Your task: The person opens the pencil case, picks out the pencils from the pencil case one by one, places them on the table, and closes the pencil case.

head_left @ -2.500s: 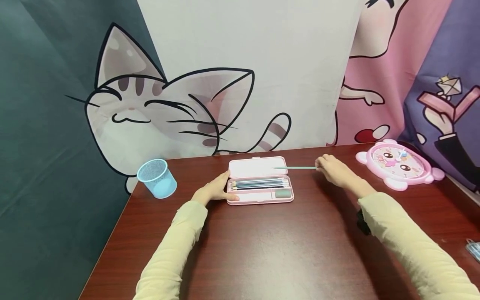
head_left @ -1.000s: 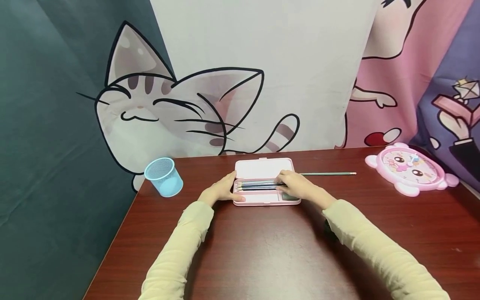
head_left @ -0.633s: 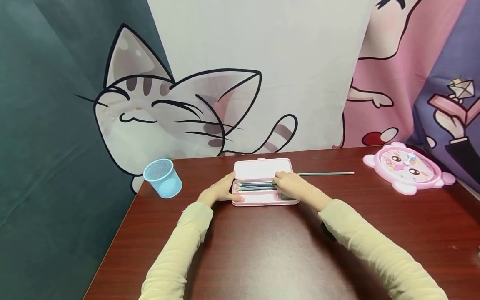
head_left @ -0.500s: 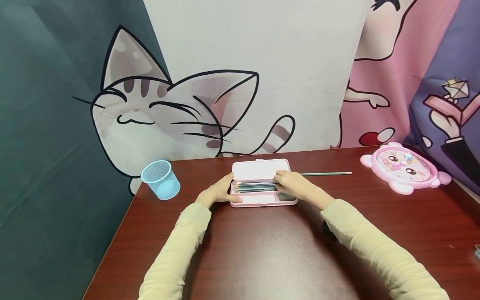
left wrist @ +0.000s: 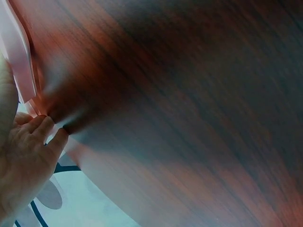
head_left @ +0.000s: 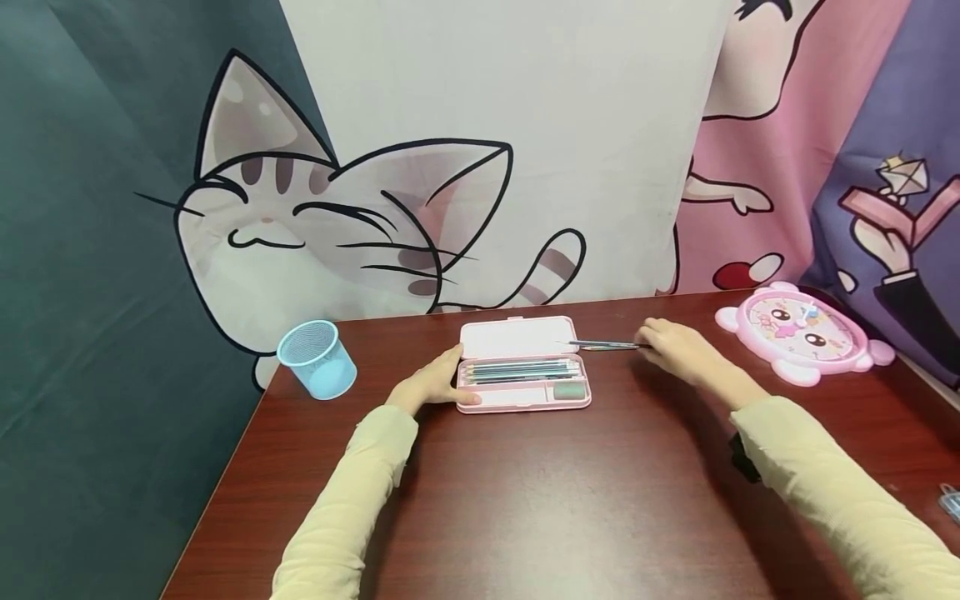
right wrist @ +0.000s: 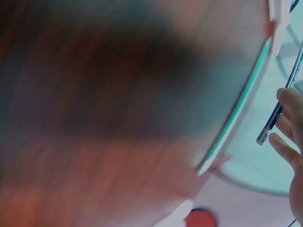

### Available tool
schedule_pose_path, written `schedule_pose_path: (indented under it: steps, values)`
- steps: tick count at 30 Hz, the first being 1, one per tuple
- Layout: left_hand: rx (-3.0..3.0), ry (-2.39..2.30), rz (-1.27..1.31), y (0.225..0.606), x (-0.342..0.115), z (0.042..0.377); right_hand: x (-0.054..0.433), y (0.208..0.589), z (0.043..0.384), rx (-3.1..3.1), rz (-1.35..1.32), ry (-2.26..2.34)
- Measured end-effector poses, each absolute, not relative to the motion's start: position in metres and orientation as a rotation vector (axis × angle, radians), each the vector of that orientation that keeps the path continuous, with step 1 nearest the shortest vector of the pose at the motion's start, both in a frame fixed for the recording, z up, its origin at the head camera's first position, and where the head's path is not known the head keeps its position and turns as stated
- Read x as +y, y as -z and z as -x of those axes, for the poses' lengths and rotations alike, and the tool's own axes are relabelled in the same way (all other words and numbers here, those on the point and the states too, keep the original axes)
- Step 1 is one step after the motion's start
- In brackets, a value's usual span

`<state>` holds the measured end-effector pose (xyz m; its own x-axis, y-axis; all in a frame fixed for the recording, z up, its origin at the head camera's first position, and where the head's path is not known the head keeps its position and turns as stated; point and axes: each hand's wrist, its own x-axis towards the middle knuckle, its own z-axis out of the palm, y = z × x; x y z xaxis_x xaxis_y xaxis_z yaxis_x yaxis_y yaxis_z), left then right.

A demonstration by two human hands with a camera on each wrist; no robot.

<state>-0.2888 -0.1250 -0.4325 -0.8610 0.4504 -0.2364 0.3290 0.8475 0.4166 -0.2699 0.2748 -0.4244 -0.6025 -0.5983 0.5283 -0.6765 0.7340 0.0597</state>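
A pink pencil case (head_left: 525,409) lies with its lid (head_left: 517,337) back, several pencils (head_left: 517,372) in its long compartment and a grey-green eraser (head_left: 568,390) in front. My left hand (head_left: 426,383) holds the case's left end, thumb over the front corner and fingers at the back. To the right of the case, my right hand (head_left: 678,350) pinches a dark pencil (right wrist: 294,66) near its eraser end, tip towards the case. A green pencil (right wrist: 236,109) lies on the table beside the case, close to the held one; the head view shows the two nearly overlapping.
A blue mesh cup (head_left: 317,360) stands at the back left of the brown table (head_left: 547,500). At the back right lies a pink animal-shaped clock (head_left: 802,333). A small clear-blue object (head_left: 950,502) shows at the right edge. A cartoon-printed cloth (head_left: 465,83) hangs behind.
The right hand laid the green pencil right of the case, reached into the case, and has come back out to the right with a dark pencil. The left hand stays on the case.
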Motion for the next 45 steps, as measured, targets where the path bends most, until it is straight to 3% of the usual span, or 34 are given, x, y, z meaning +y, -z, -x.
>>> schedule_pose_path:
  steps: [13,22,30,38,45]
  values:
    - [2.680,-0.586,-0.644,0.462,-0.135,0.311,0.311,0.448,0.273,-2.563,-0.829,-0.183]
    - [2.667,-0.540,-0.582,0.430,-0.122,0.289,0.306,0.445,0.274,-2.547,-0.773,-0.251]
    - [2.694,-0.543,-0.554,0.431,-0.124,0.288,0.252,0.436,0.277,-2.590,-0.786,-0.392]
    - [2.676,-0.535,-0.551,0.428,-0.121,0.285,0.178,0.435,0.268,-2.632,-1.053,-0.479]
    - [2.687,-0.517,-0.541,0.428,-0.124,0.287,0.157,0.431,0.266,-2.720,-1.131,-0.353]
